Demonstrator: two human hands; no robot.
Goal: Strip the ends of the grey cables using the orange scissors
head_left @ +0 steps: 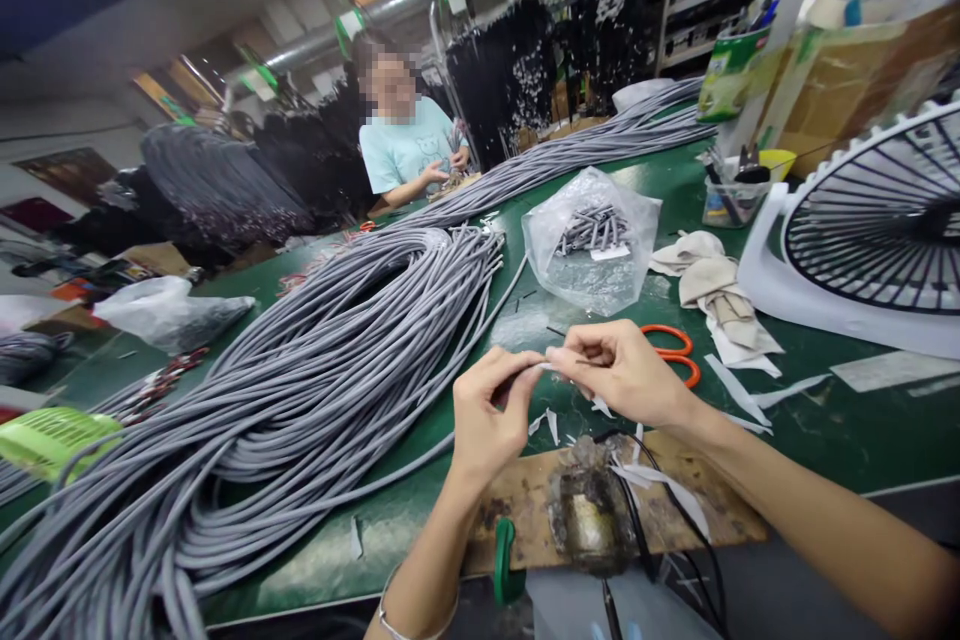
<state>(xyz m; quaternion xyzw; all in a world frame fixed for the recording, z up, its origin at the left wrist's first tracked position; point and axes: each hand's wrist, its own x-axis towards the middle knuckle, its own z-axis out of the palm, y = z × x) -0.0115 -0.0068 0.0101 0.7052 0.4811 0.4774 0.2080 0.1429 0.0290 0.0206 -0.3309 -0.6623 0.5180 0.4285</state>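
Observation:
My left hand pinches the end of a grey cable that runs off to the left toward the big bundle. My right hand is closed in a pinch on a small white strip right at that cable end. Both hands meet above a wooden board clamped to the table's near edge, with a metal fixture on it and white paper scraps scattered around.
A large bundle of grey cables covers the green table on the left. A plastic bag of small parts, orange-handled scissors, cloth gloves and a white fan lie to the right. Another person works at the far side.

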